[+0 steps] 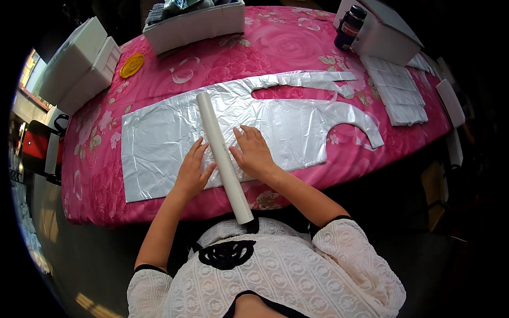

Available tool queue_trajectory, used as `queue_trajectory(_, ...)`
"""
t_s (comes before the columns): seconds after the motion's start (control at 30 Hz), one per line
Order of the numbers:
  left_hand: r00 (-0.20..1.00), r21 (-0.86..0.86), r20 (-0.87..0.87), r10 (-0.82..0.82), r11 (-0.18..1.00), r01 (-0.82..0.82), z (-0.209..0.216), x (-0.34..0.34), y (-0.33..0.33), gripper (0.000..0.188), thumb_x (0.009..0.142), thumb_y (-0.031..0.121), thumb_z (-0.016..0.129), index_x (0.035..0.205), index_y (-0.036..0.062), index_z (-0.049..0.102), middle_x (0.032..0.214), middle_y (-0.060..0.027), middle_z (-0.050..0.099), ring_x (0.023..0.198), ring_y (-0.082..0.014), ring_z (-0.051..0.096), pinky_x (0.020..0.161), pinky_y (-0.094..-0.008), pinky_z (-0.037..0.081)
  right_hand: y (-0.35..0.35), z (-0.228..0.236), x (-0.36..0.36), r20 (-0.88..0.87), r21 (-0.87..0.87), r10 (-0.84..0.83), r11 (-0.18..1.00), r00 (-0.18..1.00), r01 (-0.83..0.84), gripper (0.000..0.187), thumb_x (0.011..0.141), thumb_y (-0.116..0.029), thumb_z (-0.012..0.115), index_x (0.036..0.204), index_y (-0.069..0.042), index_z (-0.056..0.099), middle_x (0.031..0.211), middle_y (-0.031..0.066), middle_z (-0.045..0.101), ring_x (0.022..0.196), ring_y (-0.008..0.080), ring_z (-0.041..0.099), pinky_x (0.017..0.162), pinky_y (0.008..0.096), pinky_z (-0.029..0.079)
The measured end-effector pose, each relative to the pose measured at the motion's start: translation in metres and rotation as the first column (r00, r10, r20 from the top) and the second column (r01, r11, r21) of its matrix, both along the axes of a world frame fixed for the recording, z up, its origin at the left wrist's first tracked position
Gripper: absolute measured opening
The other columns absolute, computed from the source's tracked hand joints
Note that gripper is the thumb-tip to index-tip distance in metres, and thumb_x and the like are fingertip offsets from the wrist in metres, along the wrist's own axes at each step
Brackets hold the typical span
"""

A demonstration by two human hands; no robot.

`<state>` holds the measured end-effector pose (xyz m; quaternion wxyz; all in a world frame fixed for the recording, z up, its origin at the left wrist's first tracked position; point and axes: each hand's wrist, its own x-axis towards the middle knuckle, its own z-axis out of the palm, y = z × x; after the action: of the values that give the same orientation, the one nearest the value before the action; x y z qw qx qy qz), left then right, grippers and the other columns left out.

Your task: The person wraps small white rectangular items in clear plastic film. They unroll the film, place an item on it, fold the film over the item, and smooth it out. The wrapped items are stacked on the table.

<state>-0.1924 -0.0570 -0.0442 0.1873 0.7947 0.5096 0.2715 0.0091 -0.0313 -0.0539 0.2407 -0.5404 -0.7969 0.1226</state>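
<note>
A thin, silvery-white plastic apron lies flat and slightly creased on the table, its neck loop and strap ends toward the right. Across it rests a long off-white tube, whose near end juts past the table edge toward my body. My left hand is just left of the tube, fingers apart over the film, thumb pointing at the tube. On the tube's other side, my right hand lies on the film with its fingers spread. Neither hand grips anything; whether the fingertips touch the tube, I cannot tell.
A pink floral tablecloth covers the table. White foam boxes stand at the far left, with a filled white box at the back. A yellow coil, a dark flask and folded plastic sheets also lie around.
</note>
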Motion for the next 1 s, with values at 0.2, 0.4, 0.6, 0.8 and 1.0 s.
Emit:
queue_trajectory(0.2,0.990,-0.071,-0.004,-0.139,0.988,0.138,-0.005,0.047,0.012,0.073,0.080,0.032,0.055,0.136,0.0040,0.018,0.141,-0.0240,0.009,0.128,-0.0391,0.019,0.103,-0.0409,0.022,0.040,-0.029,0.103,0.167,0.088,-0.018,0.996,0.986,0.003,0.048,0.087,-0.025,0.039,0.127,0.000,0.037,0.136,0.0149,0.032,0.128,0.0260,0.026,0.105,0.0354,0.019)
queue_trajectory(0.4,0.984,-0.089,0.173,-0.048,0.994,0.064,-0.015,0.077,0.010,0.060,0.078,0.016,0.055,0.132,0.0030,0.030,0.140,-0.0259,0.007,0.129,-0.0396,0.017,0.103,-0.0409,0.020,0.059,-0.015,0.247,0.213,-0.012,-0.485,0.867,0.848,0.499,0.040,0.084,-0.017,0.040,0.118,0.002,0.047,0.122,0.0177,0.048,0.111,0.0295,0.047,0.092,0.0357,0.038)
queue_trajectory(0.6,0.973,-0.088,0.221,0.064,0.995,-0.045,-0.018,0.112,0.014,0.054,0.075,0.006,0.055,0.126,0.0033,0.038,0.140,-0.0257,0.007,0.127,-0.0400,0.020,0.102,-0.0417,0.022,0.050,-0.035,0.310,0.133,0.437,-0.507,0.801,0.852,0.409,0.013,0.076,-0.015,0.056,0.082,-0.005,0.062,0.091,0.0112,0.062,0.086,0.0276,0.058,0.076,0.0362,0.046)
queue_trajectory(0.8,0.981,0.048,0.167,0.099,0.993,-0.108,-0.008,0.125,0.011,0.047,0.076,0.010,0.057,0.121,0.0022,0.043,0.137,-0.0259,0.016,0.124,-0.0383,0.025,0.101,-0.0413,0.024,0.035,0.018,0.219,-0.163,0.393,-0.334,0.841,0.928,0.372,0.009,0.068,-0.011,0.061,0.070,-0.005,0.054,0.072,0.0088,0.057,0.066,0.0273,0.055,0.063,0.0368,0.043)
queue_trajectory(1.0,0.457,-0.552,0.813,0.362,0.729,0.404,0.017,0.117,0.014,0.038,0.082,0.019,0.058,0.113,0.0000,0.047,0.104,-0.0158,0.055,0.095,-0.0211,0.055,0.082,-0.0297,0.042,-0.032,0.059,0.053,-0.534,-0.069,-0.013,0.997,0.846,-0.028,0.012,0.071,-0.010,0.059,0.079,-0.003,0.053,0.072,0.0114,0.055,0.058,0.0278,0.053,0.057,0.0373,0.043)
